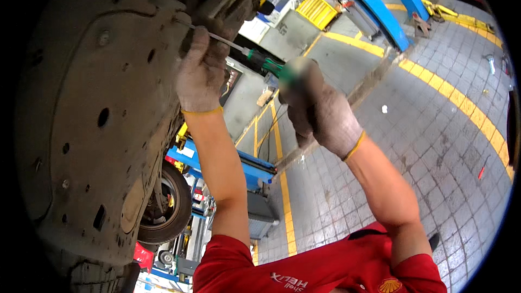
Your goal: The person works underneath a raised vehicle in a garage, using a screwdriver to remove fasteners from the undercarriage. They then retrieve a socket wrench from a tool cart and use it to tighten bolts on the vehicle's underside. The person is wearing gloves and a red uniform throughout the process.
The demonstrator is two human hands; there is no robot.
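Note:
A long screwdriver (264,63) with a green and black handle slants up to the left, its thin metal shaft reaching the edge of a dark, dirty underbody panel (103,70) of a raised car. My right hand (331,108), in a greyish work glove with a yellow cuff, is closed round the handle's rear end, which is partly blurred. In a matching glove, my left hand (201,76) is against the panel's edge, its thumb at the shaft near the tip. The left fingers are partly hidden, and so is whatever the tip meets.
A car wheel (165,203) hangs below the panel at lower left. Blue lift posts (382,19) and a yellow slatted cabinet (317,11) stand beyond. Grey paved floor (429,130) with yellow lines (461,100) spreads at right, with a small red-handled tool (482,171) on it.

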